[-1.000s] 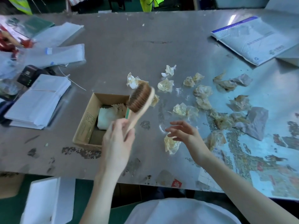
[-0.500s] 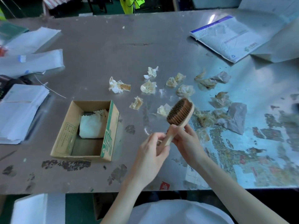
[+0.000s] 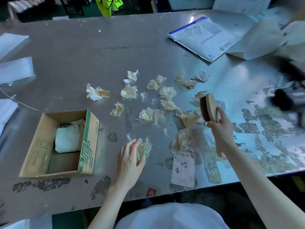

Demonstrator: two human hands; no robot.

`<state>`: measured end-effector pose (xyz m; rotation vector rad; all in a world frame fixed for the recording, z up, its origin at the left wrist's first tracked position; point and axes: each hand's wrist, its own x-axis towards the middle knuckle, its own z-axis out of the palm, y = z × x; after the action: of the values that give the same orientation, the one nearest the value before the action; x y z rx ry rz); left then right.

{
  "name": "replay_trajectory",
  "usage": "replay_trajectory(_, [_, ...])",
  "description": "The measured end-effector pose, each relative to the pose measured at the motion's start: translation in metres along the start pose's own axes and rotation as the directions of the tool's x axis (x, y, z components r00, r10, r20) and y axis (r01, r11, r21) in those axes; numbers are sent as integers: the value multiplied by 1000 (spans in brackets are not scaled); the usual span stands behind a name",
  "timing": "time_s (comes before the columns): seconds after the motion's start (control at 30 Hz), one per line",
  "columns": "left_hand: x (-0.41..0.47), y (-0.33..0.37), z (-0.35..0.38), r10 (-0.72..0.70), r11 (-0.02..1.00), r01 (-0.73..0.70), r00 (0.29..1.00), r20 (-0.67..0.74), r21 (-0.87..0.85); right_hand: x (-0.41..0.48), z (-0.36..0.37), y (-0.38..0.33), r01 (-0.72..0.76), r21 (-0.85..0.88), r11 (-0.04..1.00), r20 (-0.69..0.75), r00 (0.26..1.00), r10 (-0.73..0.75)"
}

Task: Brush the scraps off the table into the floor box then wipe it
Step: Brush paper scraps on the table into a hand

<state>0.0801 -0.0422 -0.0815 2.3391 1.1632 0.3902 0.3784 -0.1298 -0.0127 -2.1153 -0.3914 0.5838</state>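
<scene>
- This looks like a packing or dispatch workroom. The long grey tabletop (image 3: 82,55) under the cardboard box (image 3: 87,146) is scuffed, with its coating worn off in patches and paper residue stuck to it.
- Well behind the box and to its right lies a printed white courier mailer (image 3: 203,37) with a blue edge.
- To the left of the box, flat white bags (image 3: 16,70) lie in stacks.
- To the right of the box, near the front edge, a shipping label (image 3: 183,167) with print and handwriting is stuck down.
- Between the box and the mailer, crumpled yellowish scraps (image 3: 128,91) of film lie scattered.
- Behind the box, past the far edge, hangs a fluorescent yellow safety vest (image 3: 107,5).
</scene>
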Motion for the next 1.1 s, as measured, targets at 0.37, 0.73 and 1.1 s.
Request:
replay_trajectory(0.37, [2, 9, 17, -75, 997, 75, 997, 11, -6, 22, -17, 40, -76, -167, 983, -46, 997, 69])
replay_trajectory(0.73, [3, 24, 29, -86, 995, 87, 996, 26, -40, -46, 48, 30, -3, -46, 999, 330, 944, 18])
replay_trajectory(1.1, [0, 28, 29, -60, 998, 60, 998, -34, -15, -44, 34, 9, -2, 81, 997, 339, 940, -25])
